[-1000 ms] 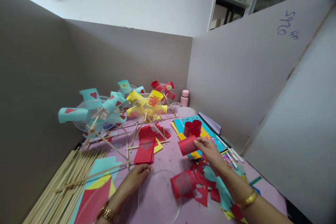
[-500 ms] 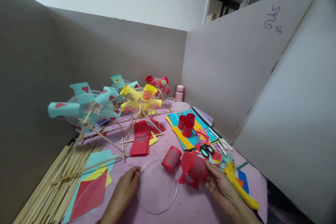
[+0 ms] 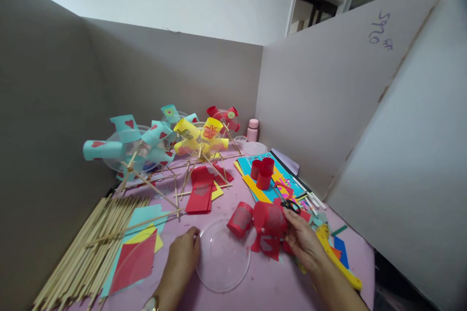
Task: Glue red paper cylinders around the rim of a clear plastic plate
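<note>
My left hand [image 3: 185, 251] has its fingers closed at the left rim of a clear round plastic lid [image 3: 223, 272]. A red paper cylinder [image 3: 241, 218] with a greyish patch sits at the lid's upper right edge. Just right of it, a second red paper roll [image 3: 270, 217] is held at its right end by my right hand [image 3: 301, 238]. Red paper scraps [image 3: 268, 245] with cut-out shapes lie below that roll. Black-handled scissors [image 3: 291, 205] rest beyond my right fingers. Farther back, three red paper tubes [image 3: 264, 179] stand on a blue and yellow printed sheet.
Pinwheels with blue [image 3: 104, 149], yellow [image 3: 213, 129] and red paper blades stand on stick frames at the back left. Bamboo sticks [image 3: 83, 248] and coloured paper [image 3: 133, 265] lie left. A yellow glue gun [image 3: 339, 262] lies right. Grey partitions [image 3: 175, 68] enclose the pink table.
My right hand has moved slightly up with the red roll, uncovering more of the scraps beneath. My left hand stays at the lid's rim. The view has shifted a little.
</note>
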`<state>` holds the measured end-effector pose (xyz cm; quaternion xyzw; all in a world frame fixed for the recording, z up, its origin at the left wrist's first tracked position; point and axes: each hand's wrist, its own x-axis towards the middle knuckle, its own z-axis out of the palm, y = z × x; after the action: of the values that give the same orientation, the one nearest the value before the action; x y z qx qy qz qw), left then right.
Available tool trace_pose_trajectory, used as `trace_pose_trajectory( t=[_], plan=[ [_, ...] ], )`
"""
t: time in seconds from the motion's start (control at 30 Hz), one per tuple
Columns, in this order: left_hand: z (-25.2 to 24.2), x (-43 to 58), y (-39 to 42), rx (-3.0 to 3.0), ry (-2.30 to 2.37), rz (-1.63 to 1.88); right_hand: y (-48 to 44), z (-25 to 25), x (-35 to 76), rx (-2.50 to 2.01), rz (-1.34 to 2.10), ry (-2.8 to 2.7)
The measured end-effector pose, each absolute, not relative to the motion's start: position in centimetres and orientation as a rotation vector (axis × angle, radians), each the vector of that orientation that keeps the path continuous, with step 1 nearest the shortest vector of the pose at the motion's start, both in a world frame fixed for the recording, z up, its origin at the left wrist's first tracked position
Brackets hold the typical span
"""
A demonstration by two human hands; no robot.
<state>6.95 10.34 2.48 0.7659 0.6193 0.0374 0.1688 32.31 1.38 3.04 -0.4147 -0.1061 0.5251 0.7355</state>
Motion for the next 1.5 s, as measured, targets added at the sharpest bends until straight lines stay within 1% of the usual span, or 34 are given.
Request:
trace_pose_trajectory(
  t=[0.6,0.87,1.0,1.1,1.27,1.5],
  plan=[
    [2.2,6.8,10.5,2.121,1.765,0.073,-1.0,-2.1,31.7,-0.937,1.295,-0.041],
    [2.3,7.1,8.6,2.265,1.853,0.047,-1.1,-1.8,31.2,-0.926,1.310,0.012],
    [1.5,8.5,6.9,2.442,1.677,0.090,-1.2,-1.7,31.1,-0.932,1.311,0.036],
    [0.0,9.9,6.2,2.541,1.524,0.058,-1.2,-1.5,31.0,-0.938,1.309,0.051],
    [-1.4,11.4,6.3,2.596,1.529,0.018,-1.3,-1.2,30.8,-0.965,1.305,0.082],
    [-1.2,11.5,6.7,2.634,1.534,0.013,-1.8,-1.6,30.7,-1.014,1.296,0.085]
  ],
)
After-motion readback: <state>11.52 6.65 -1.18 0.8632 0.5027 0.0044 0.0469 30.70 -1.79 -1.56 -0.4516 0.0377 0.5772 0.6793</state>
